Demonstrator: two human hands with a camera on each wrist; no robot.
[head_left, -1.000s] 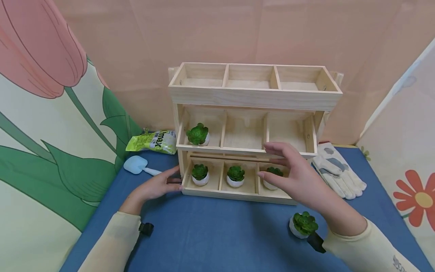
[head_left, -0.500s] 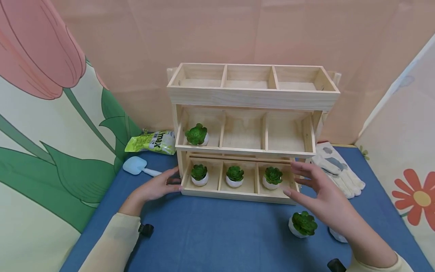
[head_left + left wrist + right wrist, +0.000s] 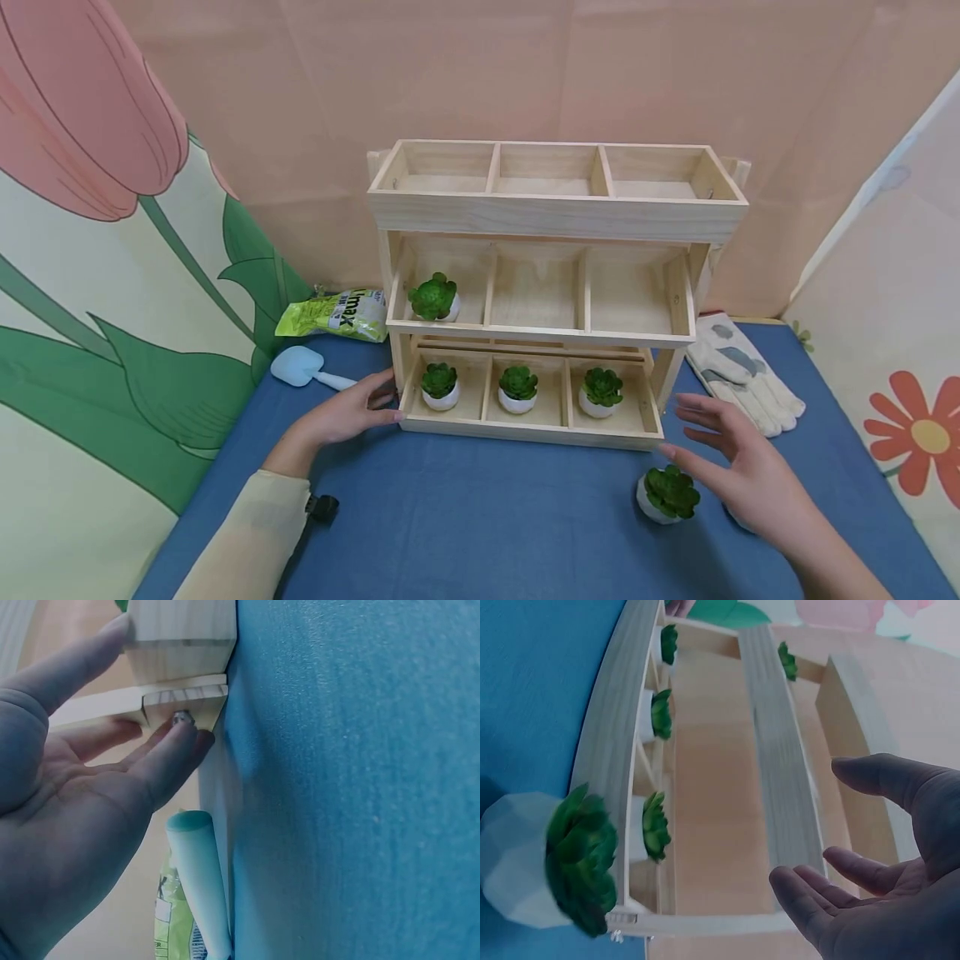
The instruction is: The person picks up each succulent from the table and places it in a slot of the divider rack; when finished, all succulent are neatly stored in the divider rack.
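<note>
Head view: bright, diffuse light; a soft shadow lies on the blue cloth [image 3: 487, 517] below the right fingers [image 3: 708, 406]. Wrist views: dimmer, bluish, slightly blurred; shade darkens the left fingers [image 3: 161, 765].

The handle end of the trowel [image 3: 298, 365] is being hidden by the left hand [image 3: 350, 412] in the head view; a pale object [image 3: 737, 520] is being mostly covered by the right hand [image 3: 741, 473], its kind being left unclear. In the left wrist view, a green thing [image 3: 121, 604] is being cropped by the top edge; the bag [image 3: 175, 924], by the bottom.
</note>
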